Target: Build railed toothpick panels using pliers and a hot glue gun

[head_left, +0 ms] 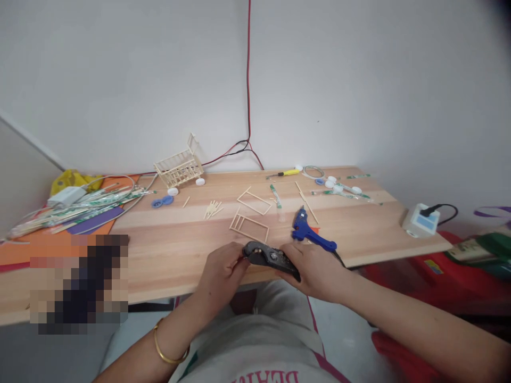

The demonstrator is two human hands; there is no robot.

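Note:
My right hand (315, 268) is wrapped round the handles of a black plier-like hand tool (271, 257), held just above the table's front edge. My left hand (224, 271) is closed in a pinch at the tool's head; its fingertips and whatever they hold are hidden. Just beyond the tool lies a small rectangular stick frame (249, 225) with crossbars at its left end. Behind it is a second stick frame (254, 201). A blue glue gun (311, 232) rests on the table to the right. A little pile of short cut sticks (213, 209) lies to the left.
A stick-built cart (179, 169) with white caps stands at the back left. Packaged sticks (99, 205) lie on coloured sheets at left. A yellow-handled tool (288, 173), a wire coil (313, 171) and bottle caps (337, 188) sit at the back right. A white power box (421, 221) is at the right edge.

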